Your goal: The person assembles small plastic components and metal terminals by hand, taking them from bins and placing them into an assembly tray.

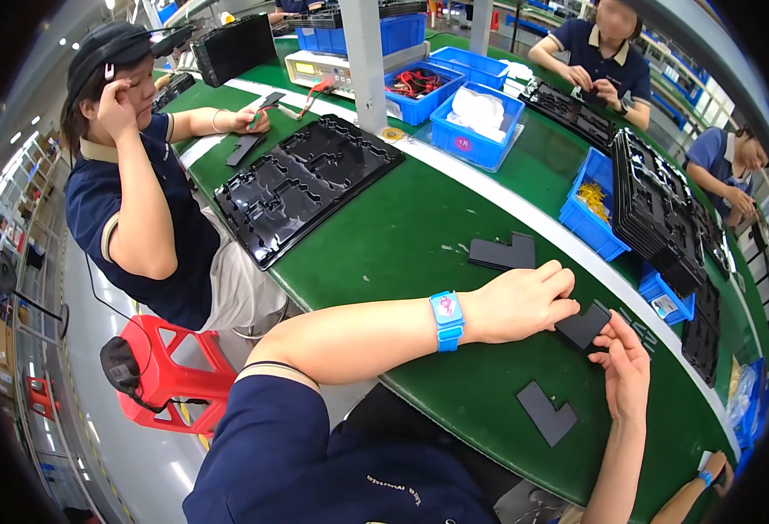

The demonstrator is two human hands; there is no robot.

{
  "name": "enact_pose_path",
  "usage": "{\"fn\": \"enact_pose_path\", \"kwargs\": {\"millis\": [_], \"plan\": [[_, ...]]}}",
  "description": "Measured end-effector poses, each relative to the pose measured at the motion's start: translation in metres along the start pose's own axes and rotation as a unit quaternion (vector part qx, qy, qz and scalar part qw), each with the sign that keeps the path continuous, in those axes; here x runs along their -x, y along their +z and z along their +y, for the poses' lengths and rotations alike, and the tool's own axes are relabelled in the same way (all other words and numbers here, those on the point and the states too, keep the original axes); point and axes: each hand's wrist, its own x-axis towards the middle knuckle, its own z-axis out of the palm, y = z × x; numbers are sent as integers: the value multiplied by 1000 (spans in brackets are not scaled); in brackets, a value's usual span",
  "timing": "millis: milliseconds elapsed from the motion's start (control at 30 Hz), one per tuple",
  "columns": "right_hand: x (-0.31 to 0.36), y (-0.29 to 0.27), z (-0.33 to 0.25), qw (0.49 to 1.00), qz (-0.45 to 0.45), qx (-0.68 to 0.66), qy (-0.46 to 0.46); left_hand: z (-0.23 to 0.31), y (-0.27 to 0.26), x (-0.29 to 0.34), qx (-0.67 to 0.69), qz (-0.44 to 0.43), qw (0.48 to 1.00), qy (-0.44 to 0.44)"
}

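Note:
A flat black L-shaped piece [583, 325] is held just above the green bench between my two hands. My right hand [622, 358] grips its right edge between thumb and fingers. My left hand [528, 301], with a blue band at the wrist, is closed, its fingertips pinched at the piece's left end; the fingers partly hide that spot. Beyond my left hand lies a small stack of similar black L-shaped pieces [500, 254]. Another single black L-shaped piece [548, 413] rests flat on the bench, nearer to me.
A black moulded tray [310, 185] lies at the left, beside a seated co-worker [140, 175] who handles a wired part. Blue bins [477, 127] and stacked black trays [655, 205] stand across a white strip. A red stool [170, 371] is at the bench's left.

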Motion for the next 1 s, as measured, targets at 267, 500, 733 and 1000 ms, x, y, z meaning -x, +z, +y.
{"fn": "enact_pose_path", "kwargs": {"millis": [267, 500, 733, 1000], "plan": [[3, 25, 6, 991, -56, 96, -79, 1, -6, 0, 30, -26, 995, -86], [7, 26, 8, 991, -75, 89, -72, 2, -8, -7, -2, -21, 999, -50], [8, 24, 6, 991, -89, 7, -101, 3, -7, -10, -5, -11, 999, -44], [10, 25, 1, 979, -86, 156, -103, 5, -10, -7, -6, -14, 999, -31]]}}
